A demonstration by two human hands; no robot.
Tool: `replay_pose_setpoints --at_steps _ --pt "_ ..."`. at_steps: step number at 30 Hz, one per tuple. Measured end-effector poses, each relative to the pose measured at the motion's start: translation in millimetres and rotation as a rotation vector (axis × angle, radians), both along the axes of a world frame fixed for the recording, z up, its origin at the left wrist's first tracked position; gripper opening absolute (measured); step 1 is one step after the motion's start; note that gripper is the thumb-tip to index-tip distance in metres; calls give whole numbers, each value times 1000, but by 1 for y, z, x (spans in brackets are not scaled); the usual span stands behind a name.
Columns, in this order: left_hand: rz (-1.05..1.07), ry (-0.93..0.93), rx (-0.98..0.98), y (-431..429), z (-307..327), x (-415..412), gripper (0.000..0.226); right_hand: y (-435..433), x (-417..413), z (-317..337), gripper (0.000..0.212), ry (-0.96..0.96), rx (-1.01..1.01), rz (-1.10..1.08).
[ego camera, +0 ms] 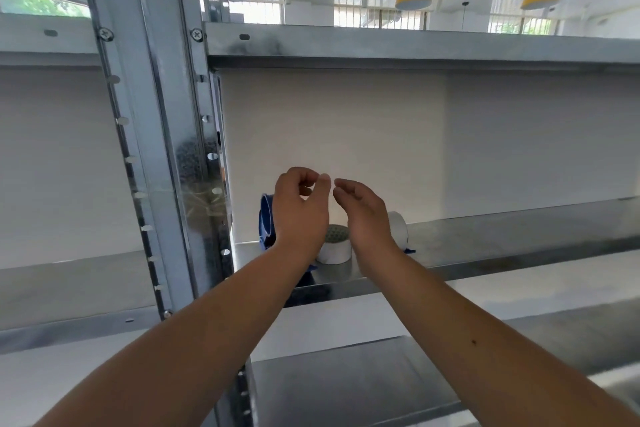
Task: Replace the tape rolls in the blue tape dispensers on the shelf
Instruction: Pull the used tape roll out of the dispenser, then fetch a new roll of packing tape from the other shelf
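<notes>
Both hands are raised above the middle shelf, close together but apart. The left hand and right hand have curled fingers; whether they pinch anything cannot be told. The blue tape dispenser stands at the shelf's left end, just beside the steel upright, partly hidden by the left hand. A white tape roll lies flat near the front edge, between the wrists. A second white roll stands behind the right wrist. Rightward, the shelf surface runs open beneath the upper shelf.

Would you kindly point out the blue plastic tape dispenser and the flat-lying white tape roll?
blue plastic tape dispenser (266, 218), head view, curved left side.
flat-lying white tape roll (334, 255), head view, outer side wall.
</notes>
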State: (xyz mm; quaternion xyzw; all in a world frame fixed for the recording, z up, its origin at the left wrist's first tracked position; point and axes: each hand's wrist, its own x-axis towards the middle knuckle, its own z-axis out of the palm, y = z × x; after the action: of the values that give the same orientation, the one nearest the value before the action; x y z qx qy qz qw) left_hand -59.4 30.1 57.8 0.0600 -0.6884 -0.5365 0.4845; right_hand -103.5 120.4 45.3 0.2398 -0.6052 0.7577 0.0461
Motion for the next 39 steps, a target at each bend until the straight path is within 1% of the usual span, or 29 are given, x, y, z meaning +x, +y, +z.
replay_pose_setpoints --at_steps 3,8,14,18,23,25,28,34,36,38,39 --pt "-68 7 35 10 -2 -4 14 7 3 -3 23 -34 -51 -22" --pt "-190 -11 83 27 -6 -7 22 24 6 -4 30 -47 -50 -103" --pt "-333 -33 135 50 -8 -10 19 52 13 -5 28 -54 -42 -239" --pt "-435 -46 167 71 -12 -10 22 73 20 -8 23 -67 -57 -317" --pt "-560 -82 214 103 -18 -11 28 107 32 -11 25 -84 -96 -404" --pt "-628 -126 281 121 -17 -13 25 123 38 -11 23 -85 -104 -450" --pt "-742 -221 351 155 -15 -15 18 154 43 -12 29 -95 -125 -532" --pt "-915 -263 345 242 -11 -22 26 244 52 -14 20 -113 -184 -695" --pt "-960 -276 337 275 -9 -24 28 279 52 -11 21 -108 -191 -738" --pt "-1005 -283 330 310 -8 -27 25 314 53 -10 25 -115 -202 -778" --pt "-1023 -282 321 328 -7 -29 24 332 53 -9 23 -117 -207 -797"
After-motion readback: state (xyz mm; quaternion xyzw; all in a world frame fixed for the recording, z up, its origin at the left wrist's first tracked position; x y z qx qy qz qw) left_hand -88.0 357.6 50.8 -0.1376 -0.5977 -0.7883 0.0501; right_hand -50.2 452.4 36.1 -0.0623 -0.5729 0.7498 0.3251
